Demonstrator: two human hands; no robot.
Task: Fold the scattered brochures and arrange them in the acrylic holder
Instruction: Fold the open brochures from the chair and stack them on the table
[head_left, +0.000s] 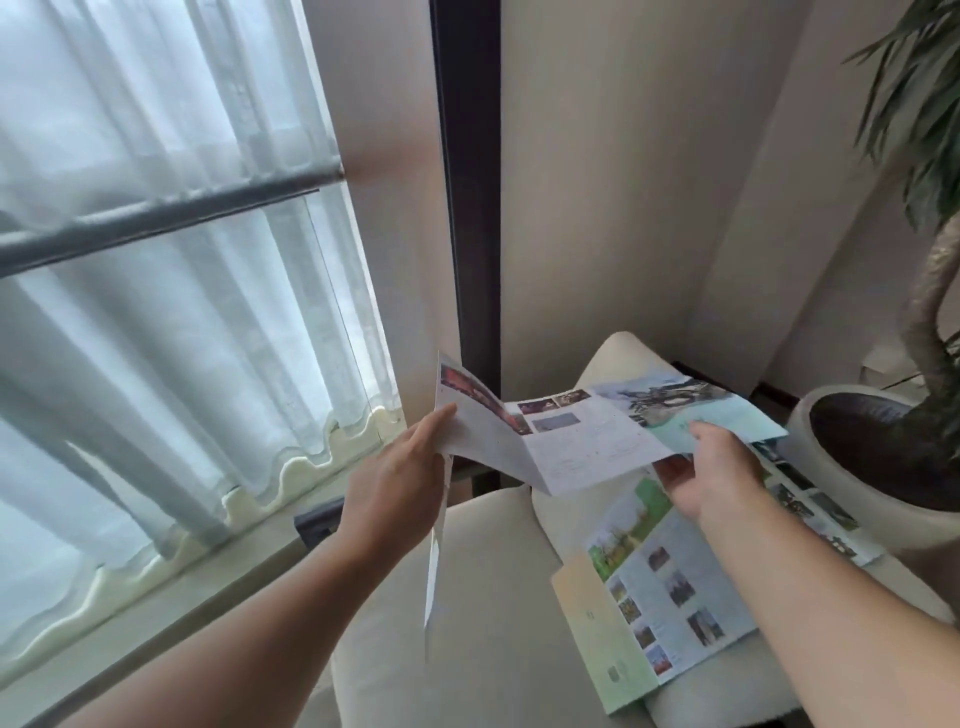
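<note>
Brochure (587, 441) is held spread out, pinched by left hand (400, 483) and right hand (711, 467); uneven pulling could crease it crooked.

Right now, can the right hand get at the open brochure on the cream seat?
Probably yes, once it lets go: the right hand holds one end of the unfolded brochure, but the open brochure on the seat lies uncovered below it.

Brochures (660, 597) on cushion (493, 597) — planter (797, 447) to their right.
</note>
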